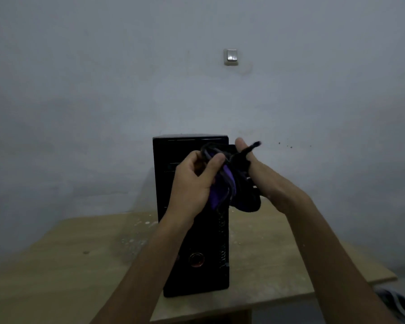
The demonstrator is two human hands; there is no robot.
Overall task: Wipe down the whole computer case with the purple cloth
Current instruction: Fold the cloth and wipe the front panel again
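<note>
The case (192,220) stands upright mid-table, front panel facing near, while both hands hold the bunched purple cloth (222,183) in the air before its upper front: the left hand (194,178) curls round it, the right hand (248,160) pinches a corner. Wadded like this, the cloth would likely skip patches, and a hard push high up might tip the tall, narrow case. The wooden table (68,265) is speckled with white flecks; behind it a dim grey wall (103,78) bears a light switch (231,56).
</note>
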